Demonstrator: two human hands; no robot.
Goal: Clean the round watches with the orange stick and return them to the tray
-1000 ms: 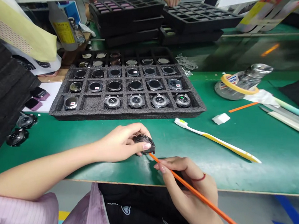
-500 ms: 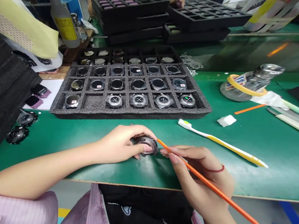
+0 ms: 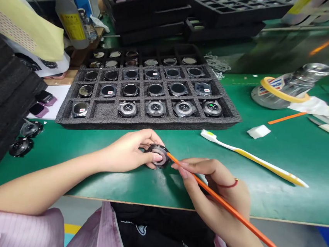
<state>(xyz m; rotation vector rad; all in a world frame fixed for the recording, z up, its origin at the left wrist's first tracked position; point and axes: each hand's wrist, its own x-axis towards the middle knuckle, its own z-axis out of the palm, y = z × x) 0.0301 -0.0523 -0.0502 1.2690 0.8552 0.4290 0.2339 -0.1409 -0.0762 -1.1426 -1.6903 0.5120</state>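
Between the thumb and fingers of my left hand [image 3: 132,152] is a round dark watch case [image 3: 162,154], held just over the green table [image 3: 106,187]. My right hand [image 3: 217,188] grips a long thin orange stick [image 3: 223,203] like a pen. The stick's tip meets the rim of the watch case on its right side. Behind my hands lies a black foam tray [image 3: 149,122] with watch cases in its compartments; the front row holds several with their sensor backs up, such as this watch case [image 3: 155,108]. One front compartment, second from the left, holds nothing.
A toothbrush [image 3: 252,157] and a white block [image 3: 258,131] lie to the right. Farther right are a glass bottle [image 3: 288,84] and a short orange strip [image 3: 286,118]. Loose watch cases [image 3: 21,146] sit at the left beside stacked foam [image 3: 0,85]. More trays [image 3: 149,22] are stacked behind.
The watch case has tilted so more of its flat face shows. The orange stick's tip has moved slightly left with my right hand. A person's hand at the back trays is gone from view.
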